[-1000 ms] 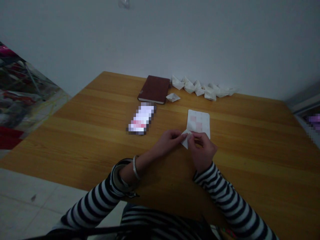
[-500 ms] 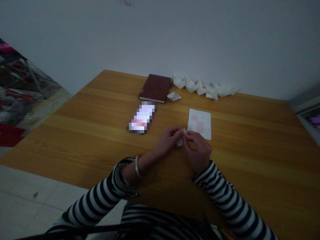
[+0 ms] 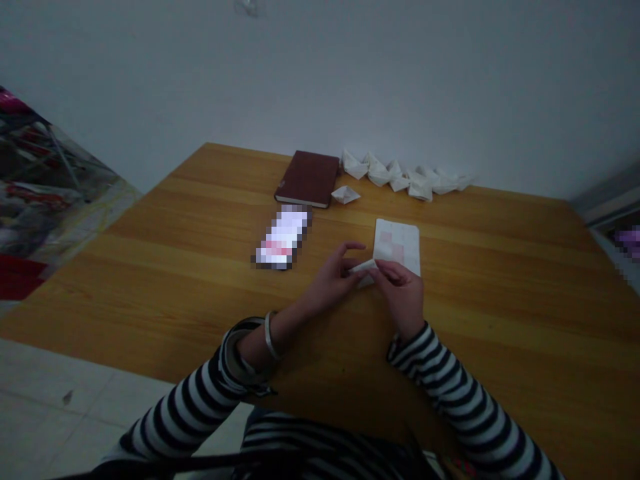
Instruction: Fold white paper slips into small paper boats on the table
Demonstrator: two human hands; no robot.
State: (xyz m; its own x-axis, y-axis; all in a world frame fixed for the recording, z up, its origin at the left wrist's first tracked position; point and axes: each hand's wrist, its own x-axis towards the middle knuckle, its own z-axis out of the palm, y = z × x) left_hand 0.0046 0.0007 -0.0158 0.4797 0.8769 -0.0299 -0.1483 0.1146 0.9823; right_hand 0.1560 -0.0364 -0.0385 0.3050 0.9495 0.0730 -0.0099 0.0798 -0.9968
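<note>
**Folded paper between both hands, centre of frame**

A pale wall (image 3: 350, 80) fills the upper part of your view. Below it, the wooden table (image 3: 175, 267) spans most of the frame; the tiled floor (image 3: 75, 407) shows at lower left. Your striped sleeves (image 3: 185, 407) enter from the lower left and lower right.

A row of folded paper boats (image 3: 397, 177) lines the table's back edge, right of upper centre. Its left end sits just beside the dark red book (image 3: 310, 179), which lies closed.

Your hands meet slightly right of centre. Your left hand (image 3: 327, 283) is partly open: the forefinger is raised clear, while the thumb and other fingers hold the left end of the folded paper (image 3: 364, 267). Your right hand (image 3: 404, 293) is nearly closed, thumb and forefinger pinching the paper's right end. The exact fold is too small to tell.

The phone (image 3: 284, 237), its screen lit and blurred, lies left of centre, below the book. A flat white sheet (image 3: 397, 239) with pale red patches lies just beyond your right hand, which hides its lower edge. A single boat (image 3: 346, 195) rests near the book's lower right corner. A bracelet (image 3: 270, 337) circles your left wrist.
</note>
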